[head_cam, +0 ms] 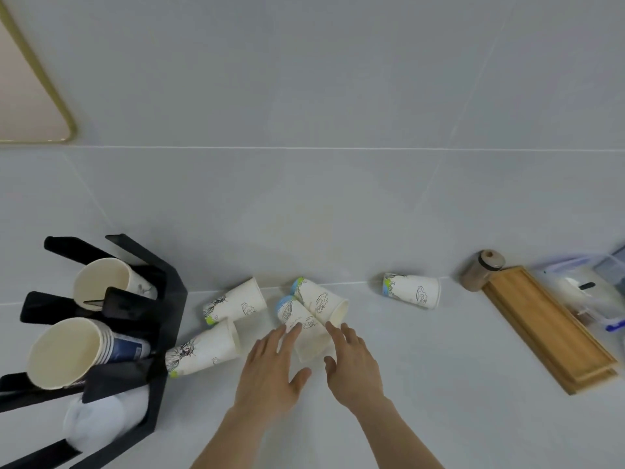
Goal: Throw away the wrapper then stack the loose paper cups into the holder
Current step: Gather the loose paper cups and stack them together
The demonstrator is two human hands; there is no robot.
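Several white printed paper cups lie on their sides on the pale counter. One cup [302, 328] lies between my hands, a second cup [321, 301] leans across it, two more cups [235, 304] [203, 350] lie to the left, and a single cup [412, 290] rests alone to the right. My left hand [270, 370] and my right hand [353, 363] hover open on either side of the middle cup, fingertips at its wall. The black cup holder [169, 299] stands at the left with a cup stack [67, 352] and a single cup [101, 282] in its slots.
A wooden tray [548, 330] lies at the right beside a brown lidded bottle [482, 269] and clear plastic bags [588, 292]. A gold-framed panel [37, 96] hangs on the tiled wall at upper left. White crumpled material [98, 421] sits in the holder's lowest slot.
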